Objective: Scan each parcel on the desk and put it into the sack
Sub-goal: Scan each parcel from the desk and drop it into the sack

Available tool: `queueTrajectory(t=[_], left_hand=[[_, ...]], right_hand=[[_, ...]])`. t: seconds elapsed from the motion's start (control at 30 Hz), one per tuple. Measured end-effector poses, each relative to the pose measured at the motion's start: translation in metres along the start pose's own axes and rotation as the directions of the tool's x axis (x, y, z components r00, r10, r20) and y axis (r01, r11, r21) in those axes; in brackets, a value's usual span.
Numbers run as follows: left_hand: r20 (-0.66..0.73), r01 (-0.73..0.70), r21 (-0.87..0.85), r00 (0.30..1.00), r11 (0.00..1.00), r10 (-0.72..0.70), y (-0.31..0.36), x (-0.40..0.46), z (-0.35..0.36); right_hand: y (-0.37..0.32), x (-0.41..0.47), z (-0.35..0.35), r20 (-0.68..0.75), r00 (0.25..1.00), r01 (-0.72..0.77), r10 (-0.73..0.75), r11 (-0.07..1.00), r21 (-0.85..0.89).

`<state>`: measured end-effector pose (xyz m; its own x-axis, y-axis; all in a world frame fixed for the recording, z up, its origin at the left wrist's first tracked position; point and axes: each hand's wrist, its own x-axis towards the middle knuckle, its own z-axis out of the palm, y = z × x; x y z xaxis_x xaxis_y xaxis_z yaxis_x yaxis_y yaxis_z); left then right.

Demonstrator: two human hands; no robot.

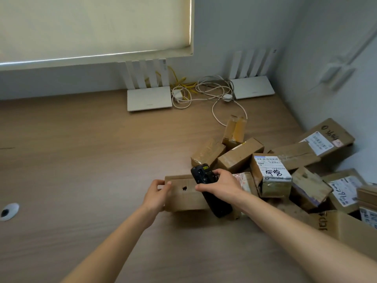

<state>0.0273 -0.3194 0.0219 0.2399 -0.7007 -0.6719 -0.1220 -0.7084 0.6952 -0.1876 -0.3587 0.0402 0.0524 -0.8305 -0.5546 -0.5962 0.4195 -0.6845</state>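
A plain brown cardboard parcel (pixel 184 194) with a small dark mark on its top lies on the wooden desk (pixel 91 160). My left hand (pixel 158 194) grips its left end, fingers curled over the far edge. My right hand (pixel 221 185) holds a black handheld scanner (pixel 210 190) just above the parcel's right part, its head pointing away from me. Behind and to the right lies a heap of several taped cardboard parcels (pixel 271 174), some with white labels and handwriting. No sack is in view.
Two white routers (pixel 150 98) (pixel 254 86) with upright antennas stand against the back wall, tangled white and yellow cables (pixel 204 92) between them. A round cable hole (pixel 9 211) sits at the desk's left edge. A wall closes the right side.
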Motion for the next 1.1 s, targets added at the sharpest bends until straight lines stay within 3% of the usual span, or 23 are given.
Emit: queueTrajectory(t=[0.1, 0.27, 0.57, 0.8, 1.1], left_hand=[[-0.028, 0.004, -0.099, 1.0, 0.995, -0.007, 0.006, -0.016, -0.01], [-0.108, -0.134, -0.118, 0.987, 0.984, 0.121, 0.011, -0.055, -0.039], [-0.05, -0.25, -0.299, 0.968, 0.921, 0.247, -0.014, -0.186, -0.113], [0.027, -0.413, -0.259, 0.901, 0.873, 0.434, -0.039, -0.315, -0.184], [-0.154, -0.527, -0.349, 0.848, 0.775, 0.508, -0.05, -0.438, -0.223]], right_hand=[[-0.011, -0.014, -0.004, 0.021, 0.999, 0.025, -0.026, 0.998, 0.066], [-0.038, -0.057, -0.009, 0.044, 0.996, 0.078, -0.083, 0.991, 0.107], [-0.08, -0.206, 0.018, -0.032, 0.971, 0.24, -0.237, 0.961, 0.136], [-0.107, -0.343, 0.041, -0.115, 0.933, 0.357, -0.342, 0.92, 0.162], [-0.133, -0.471, 0.047, -0.08, 0.895, 0.445, -0.438, 0.878, 0.176]])
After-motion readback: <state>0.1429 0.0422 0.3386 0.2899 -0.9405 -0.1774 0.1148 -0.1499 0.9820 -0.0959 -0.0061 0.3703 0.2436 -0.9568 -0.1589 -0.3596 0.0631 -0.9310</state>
